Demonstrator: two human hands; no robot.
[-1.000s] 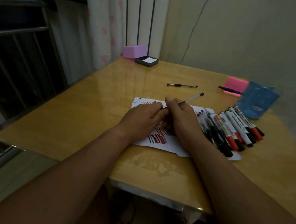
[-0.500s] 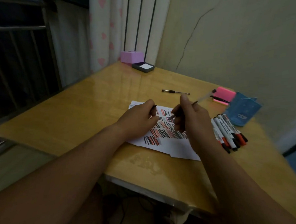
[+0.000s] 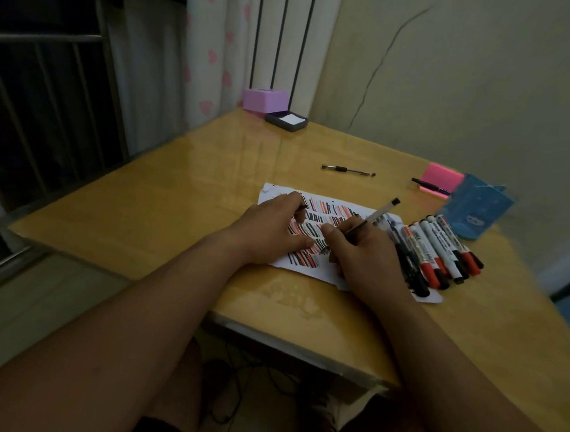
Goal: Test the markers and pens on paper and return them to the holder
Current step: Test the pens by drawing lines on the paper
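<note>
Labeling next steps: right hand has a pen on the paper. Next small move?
Probably draw a short test stroke: right hand grips the clear pen, tip on the marked paper; left hand steadies the sheet, pinching the pen cap.

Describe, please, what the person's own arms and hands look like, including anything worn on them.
Both arms are bare as far up as the head view shows: no sleeve covers the left forearm or the right forearm. No watch, bracelet or glove shows at either wrist. The left hand and right hand show no rings, though the light is dim.
</note>
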